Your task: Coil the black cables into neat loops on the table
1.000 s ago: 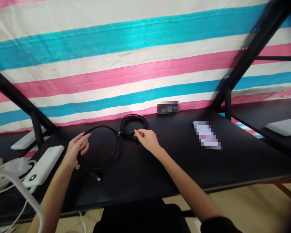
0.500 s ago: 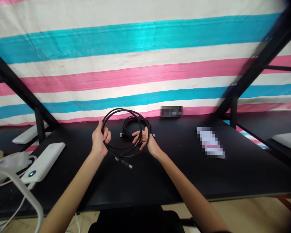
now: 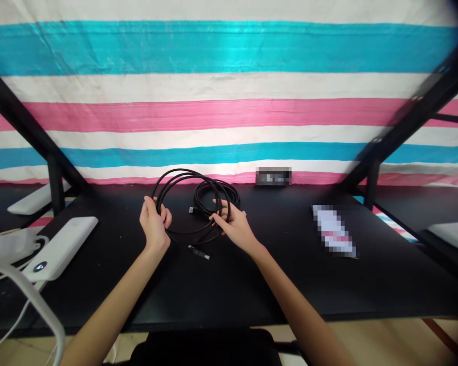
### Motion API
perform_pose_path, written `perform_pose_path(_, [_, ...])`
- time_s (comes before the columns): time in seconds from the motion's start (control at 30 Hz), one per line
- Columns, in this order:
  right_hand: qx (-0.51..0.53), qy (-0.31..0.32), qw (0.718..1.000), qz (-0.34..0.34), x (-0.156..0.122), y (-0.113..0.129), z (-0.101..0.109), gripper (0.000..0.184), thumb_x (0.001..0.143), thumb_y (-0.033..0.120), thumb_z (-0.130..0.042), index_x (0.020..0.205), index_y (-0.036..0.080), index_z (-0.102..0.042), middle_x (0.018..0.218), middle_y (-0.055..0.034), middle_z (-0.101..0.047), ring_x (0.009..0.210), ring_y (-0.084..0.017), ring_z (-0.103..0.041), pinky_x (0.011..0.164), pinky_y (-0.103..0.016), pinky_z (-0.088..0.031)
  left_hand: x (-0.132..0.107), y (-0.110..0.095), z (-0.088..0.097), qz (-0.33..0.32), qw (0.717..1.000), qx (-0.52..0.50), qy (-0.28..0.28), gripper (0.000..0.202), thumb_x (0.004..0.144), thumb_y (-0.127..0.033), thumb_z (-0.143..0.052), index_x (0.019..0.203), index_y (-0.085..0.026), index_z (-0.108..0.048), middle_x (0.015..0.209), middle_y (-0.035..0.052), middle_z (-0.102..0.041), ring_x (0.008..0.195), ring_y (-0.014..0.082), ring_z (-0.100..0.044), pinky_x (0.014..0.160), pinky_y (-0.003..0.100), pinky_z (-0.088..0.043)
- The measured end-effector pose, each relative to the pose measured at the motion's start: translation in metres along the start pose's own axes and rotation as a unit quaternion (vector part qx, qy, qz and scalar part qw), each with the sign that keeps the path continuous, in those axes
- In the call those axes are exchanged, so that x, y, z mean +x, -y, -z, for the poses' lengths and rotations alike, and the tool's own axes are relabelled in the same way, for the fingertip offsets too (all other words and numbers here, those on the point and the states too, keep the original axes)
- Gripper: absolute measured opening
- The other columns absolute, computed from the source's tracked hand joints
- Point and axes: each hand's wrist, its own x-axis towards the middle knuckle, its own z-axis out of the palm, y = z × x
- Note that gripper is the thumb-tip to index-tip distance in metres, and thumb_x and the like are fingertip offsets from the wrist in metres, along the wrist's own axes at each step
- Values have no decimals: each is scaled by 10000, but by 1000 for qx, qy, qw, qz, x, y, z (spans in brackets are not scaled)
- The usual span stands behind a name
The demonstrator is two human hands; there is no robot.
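Note:
Wide loops of a black cable are stretched between my two hands above the table. At the left side of the loops, my left hand is closed round the strands. Opposite it, my right hand holds the strands between thumb and fingers. A cable plug with a pale metal tip hangs or lies in front of the loops; I cannot tell which. Just behind my right hand lies another black coil on the table, partly hidden, with a plug at its left.
The black table carries a white power bank and a white adapter with cables at left. A blurred-out box stands at the back, a pixelated packet lies right. Black frame posts and a striped sheet stand behind.
My right hand has turned over, its fingers moving from spread under the loops to gripping the strands. My left hand stays closed on the cable, and the loops have spread slightly. The view has shifted a little.

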Motion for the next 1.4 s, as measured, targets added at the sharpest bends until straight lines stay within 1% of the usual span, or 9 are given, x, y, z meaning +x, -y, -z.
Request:
perform_pose_path(0.13, [-56,19,998,9,0,-9,-3,391,899,363,-410,1258,208,-423,783,-15,-663,515,-94,-603,426,-180,-455,1,0,2,-6,1000,0,5,385,758,-542,-588,762,-184,-443,495,-99,-327,332,24,-247,302,161,-146])
perform_pose_path(0.33, [-20,0,1000,-4,2,-1,0,444,907,473,-336,1246,197,-410,766,-18,-669,481,-109,-618,363,-175,-443,9,-4,6,-65,997,36,3,338,819,-521,-515,761,-197,-440,433,-109,-314,298,43,-288,294,167,-177])
perform_pose_path(0.47, [41,-75,996,13,3,4,11,480,894,559,-294,1159,195,-460,639,22,-641,345,-76,-530,302,-150,-369,21,-8,12,-111,993,43,-10,296,860,-486,-466,771,-207,-426,376,-126,-295,272,53,-250,296,170,-196])
perform_pose_path(0.6, [92,-181,978,53,7,4,26,470,865,602,-342,1020,188,-504,498,76,-535,256,-46,-379,269,-153,-294,36,-14,23,-146,986,42,-71,272,874,-457,-450,769,-210,-406,361,-128,-306,272,54,-227,299,178,-150])
perform_pose_path(0.77, [166,-274,947,21,12,6,40,549,783,712,-357,953,212,-508,441,117,-397,263,-49,-312,264,-164,-286,53,-24,38,-170,974,33,-146,270,882,-432,-437,745,-202,-407,377,-123,-300,301,43,-223,324,190,-150])
perform_pose_path(0.93, [235,-316,919,-6,12,11,51,528,740,719,-431,896,218,-487,454,135,-303,278,-40,-247,253,-160,-262,63,-35,53,-165,967,23,-192,222,939,-335,-333,775,-197,-389,391,-116,-285,320,35,-230,344,197,-152])
perform_pose_path(1.03, [238,-321,917,-15,12,10,55,456,692,632,-599,803,201,-495,452,133,-308,286,-26,-260,243,-144,-186,67,-39,60,-178,957,22,-229,225,955,-307,-293,785,-189,-381,391,-111,-291,341,45,-243,339,199,-163])
perform_pose_path(1.13, [209,-307,928,-11,13,7,53,411,690,569,-644,742,182,-517,435,120,-343,281,-26,-317,248,-144,-168,69,-40,63,-190,949,26,-250,228,960,-303,-289,781,-191,-378,382,-107,-296,345,60,-236,326,204,-163])
perform_pose_path(1.4, [146,-213,965,-48,12,5,36,354,687,499,-656,646,164,-550,379,65,-446,322,-91,-486,300,-157,-267,63,-29,60,-209,956,66,-193,208,912,-349,-397,760,-207,-384,391,-106,-304,334,68,-250,329,192,-179])
